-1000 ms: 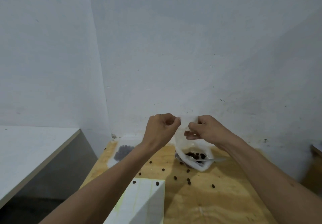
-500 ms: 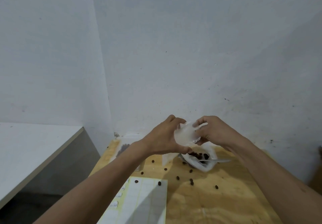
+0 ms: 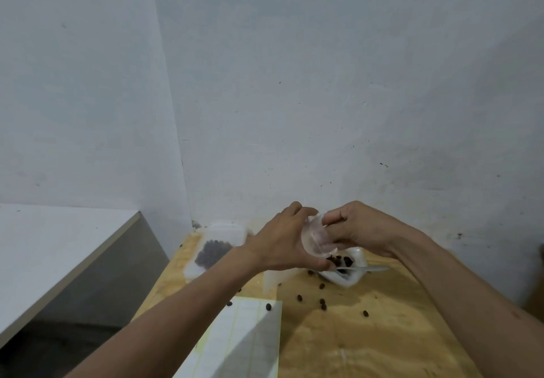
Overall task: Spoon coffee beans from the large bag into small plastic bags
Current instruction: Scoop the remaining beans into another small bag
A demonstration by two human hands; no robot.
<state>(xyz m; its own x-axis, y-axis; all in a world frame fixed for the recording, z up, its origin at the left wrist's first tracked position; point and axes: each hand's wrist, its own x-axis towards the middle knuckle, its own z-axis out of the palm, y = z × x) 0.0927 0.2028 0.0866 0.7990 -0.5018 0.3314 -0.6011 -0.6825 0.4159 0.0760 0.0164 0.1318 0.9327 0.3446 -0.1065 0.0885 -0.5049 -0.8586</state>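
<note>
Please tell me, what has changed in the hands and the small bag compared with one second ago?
The left hand and right hand earlier pinched the top edge of the small plastic bag flat between them. Now they have spread its mouth open and rounded. The large bag with beans, the spoon and the scattered beans stayed in place.

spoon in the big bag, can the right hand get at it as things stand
Probably not yet: the right hand and left hand both hold the small bag. The spoon handle itself sticks out uncovered below.

a plywood table [image 3: 368, 345] carries scattered coffee beans [image 3: 322, 304], a lined sheet [image 3: 244, 336], and two bean-filled bags [image 3: 213, 252].
</note>
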